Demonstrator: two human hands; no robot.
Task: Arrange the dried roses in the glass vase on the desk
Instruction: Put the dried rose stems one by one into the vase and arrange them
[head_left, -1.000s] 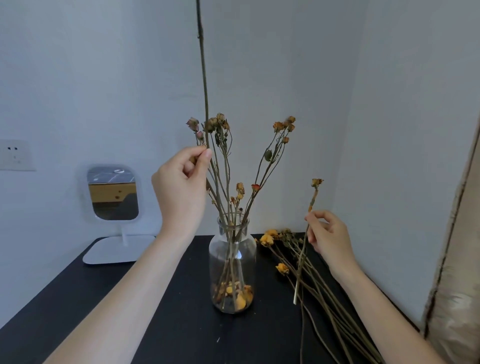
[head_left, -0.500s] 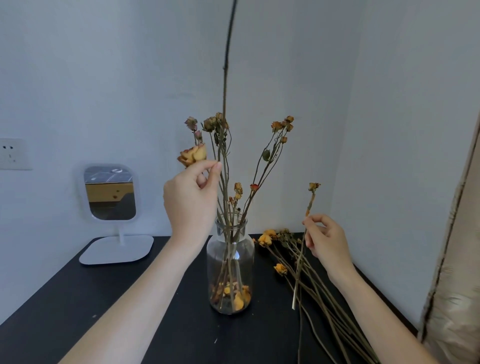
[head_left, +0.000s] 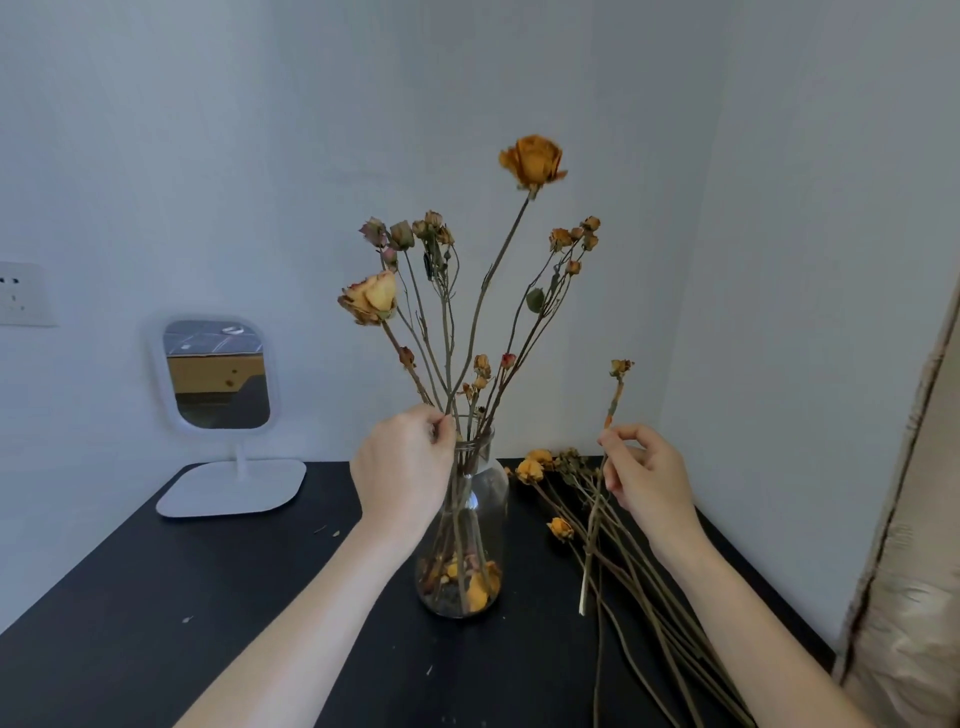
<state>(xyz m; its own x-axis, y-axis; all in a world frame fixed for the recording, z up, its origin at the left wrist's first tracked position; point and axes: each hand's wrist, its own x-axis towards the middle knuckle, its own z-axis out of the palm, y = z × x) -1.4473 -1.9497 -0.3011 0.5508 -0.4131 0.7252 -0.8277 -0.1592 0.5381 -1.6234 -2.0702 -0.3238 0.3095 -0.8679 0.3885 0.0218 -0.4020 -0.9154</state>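
Head view: the left hand (head_left: 400, 478) pinches a stem of the dried roses (head_left: 532, 158) between thumb and fingertips, right at the mouth of the glass vase (head_left: 493, 496). The vase stands upright on the black counter (head_left: 156, 623), just to the right of that hand, between both hands. The right hand (head_left: 652, 480) pinches a short single rose stem (head_left: 614, 402), holding it nearly upright above the loose roses (head_left: 560, 529) lying beneath it. A white mirror (head_left: 218, 374) stands well left of the left hand.
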